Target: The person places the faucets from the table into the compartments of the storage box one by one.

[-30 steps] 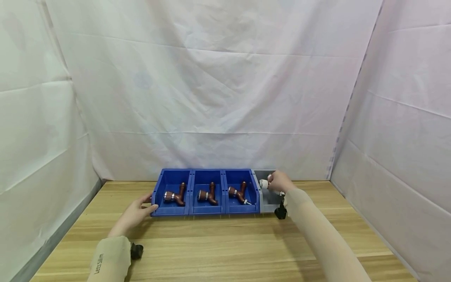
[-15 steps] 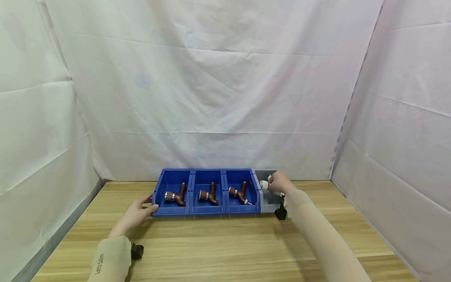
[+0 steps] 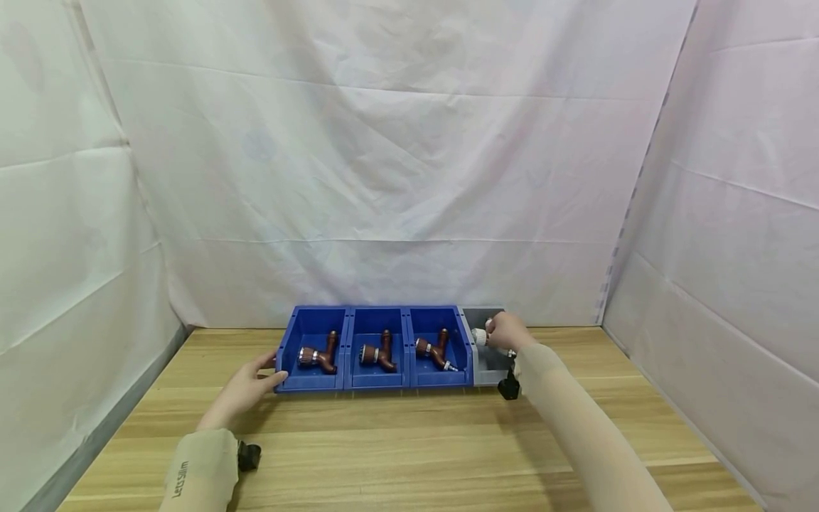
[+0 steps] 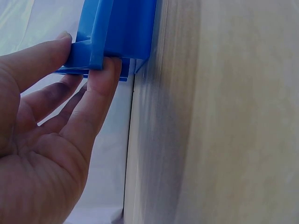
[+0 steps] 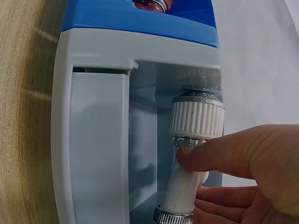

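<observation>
My left hand [image 3: 246, 384] holds the outer left edge of the leftmost blue bin [image 3: 310, 382]. In the left wrist view the thumb lies on one side of the bin's corner [image 4: 98, 37] and the fingers on the other. At the far right end of the row, my right hand [image 3: 510, 331] reaches into the grey bin [image 5: 99, 140]. Thumb and fingers grip a white Y-shaped valve [image 5: 182, 186] below its ribbed knob [image 5: 197, 117]; a knurled metal ring [image 5: 173, 217] shows at its lower end. Part of the valve is hidden behind the hand.
Brown Y-shaped valves lie in the three blue bins, one in the left [image 3: 329, 355], one in the middle [image 3: 384, 354], and one with a metal tip in the right [image 3: 436, 353]. The joined bins stand on a wooden table [image 3: 397, 448] before a white curtain [image 3: 384, 178].
</observation>
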The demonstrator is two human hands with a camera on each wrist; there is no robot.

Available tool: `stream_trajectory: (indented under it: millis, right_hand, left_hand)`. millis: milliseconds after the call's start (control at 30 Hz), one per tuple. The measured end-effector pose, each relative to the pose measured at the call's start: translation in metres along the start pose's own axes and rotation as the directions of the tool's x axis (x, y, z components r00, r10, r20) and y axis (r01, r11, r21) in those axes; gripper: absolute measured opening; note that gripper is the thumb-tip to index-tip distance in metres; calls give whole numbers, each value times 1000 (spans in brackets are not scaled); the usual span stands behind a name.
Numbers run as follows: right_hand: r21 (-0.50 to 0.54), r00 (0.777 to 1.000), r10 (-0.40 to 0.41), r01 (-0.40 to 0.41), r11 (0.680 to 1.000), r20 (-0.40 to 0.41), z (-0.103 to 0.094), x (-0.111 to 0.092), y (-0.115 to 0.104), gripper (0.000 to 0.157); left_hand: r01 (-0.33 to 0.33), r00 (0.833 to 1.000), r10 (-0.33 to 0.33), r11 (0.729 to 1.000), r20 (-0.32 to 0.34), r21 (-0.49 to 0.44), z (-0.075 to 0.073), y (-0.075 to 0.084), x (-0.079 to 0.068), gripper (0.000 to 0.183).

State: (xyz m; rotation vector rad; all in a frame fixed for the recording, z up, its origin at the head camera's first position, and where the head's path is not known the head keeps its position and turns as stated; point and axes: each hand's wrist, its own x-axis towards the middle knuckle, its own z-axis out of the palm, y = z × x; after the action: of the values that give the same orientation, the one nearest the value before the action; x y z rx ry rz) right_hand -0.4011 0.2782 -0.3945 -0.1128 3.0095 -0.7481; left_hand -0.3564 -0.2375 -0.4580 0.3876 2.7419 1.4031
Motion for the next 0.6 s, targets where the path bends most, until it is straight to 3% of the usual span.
stream_trajectory:
  millis: [200,600]
  right_hand:
    - [-19,1000,19,-19,1000,-1,2,1,0,33]
    - [-23,1000,14,-14,1000,-6,5,2,0,38]
  left_hand:
    - [3,1000,-3,1000,5,-10,0,0,-1,68]
    - [-2,1000,1,1000,-2,-20,0,0,0,66]
